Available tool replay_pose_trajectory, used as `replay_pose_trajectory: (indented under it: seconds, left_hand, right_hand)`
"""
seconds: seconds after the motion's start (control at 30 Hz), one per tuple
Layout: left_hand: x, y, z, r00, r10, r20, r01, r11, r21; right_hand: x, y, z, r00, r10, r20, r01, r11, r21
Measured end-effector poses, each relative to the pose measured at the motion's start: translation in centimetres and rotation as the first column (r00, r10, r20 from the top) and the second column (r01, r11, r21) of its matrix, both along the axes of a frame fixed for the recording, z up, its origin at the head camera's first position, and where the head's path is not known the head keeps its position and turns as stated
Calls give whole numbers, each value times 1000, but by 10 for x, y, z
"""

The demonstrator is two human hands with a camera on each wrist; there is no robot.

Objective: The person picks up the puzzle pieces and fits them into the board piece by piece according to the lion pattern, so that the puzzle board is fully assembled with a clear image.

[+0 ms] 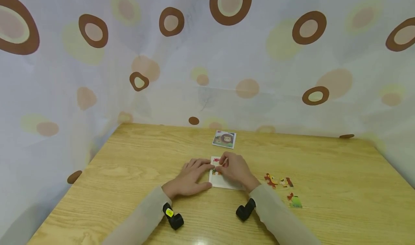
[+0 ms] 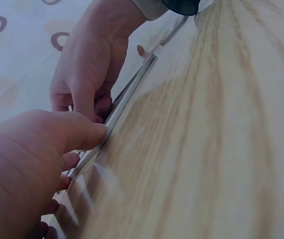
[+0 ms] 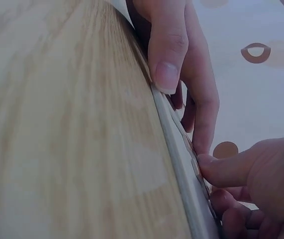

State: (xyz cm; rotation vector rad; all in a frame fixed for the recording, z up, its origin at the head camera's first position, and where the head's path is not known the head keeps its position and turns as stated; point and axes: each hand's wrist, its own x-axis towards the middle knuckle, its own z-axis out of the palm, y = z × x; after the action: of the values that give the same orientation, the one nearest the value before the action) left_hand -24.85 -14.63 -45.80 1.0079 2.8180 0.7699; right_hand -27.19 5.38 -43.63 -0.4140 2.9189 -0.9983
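A white puzzle board lies flat on the table, with a few coloured pieces in its upper left part. My left hand rests along the board's left side, its fingers fairly straight and the thumb at the near left corner. In the left wrist view, the left thumb presses the board's edge. Over the board, my right hand has its thumb and fingertips together at a small puzzle piece with red on it, mostly hidden by the fingers.
Loose puzzle pieces lie right of the board: a brown and yellow one, a small pair and a green and red one. A square lion picture card lies behind the board. A patterned curtain hangs behind the wooden table.
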Motion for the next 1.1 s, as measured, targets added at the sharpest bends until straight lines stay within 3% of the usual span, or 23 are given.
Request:
replay_pose_trajectory:
  seconds: [0.23,0.43,0.7,1.1]
  left_hand:
    - [-1,0,-2,1000,-3,9,3,1000,8]
    - [0,0,-2,1000,5,23,-5,1000,0]
    - [0,3,0,999,10,33,-11,1000,11]
    - [2,3,0,1000,-1,4,1,999,36]
  right_hand:
    - [3,2,-3,999,27,-20,-27,999,-18]
    - [6,13,8,994,83,67,-78,994,-80]
    - [7,53,27,973,230,18,-227,968,-109]
    - [12,99,28,986,148,76,-142,987,-81]
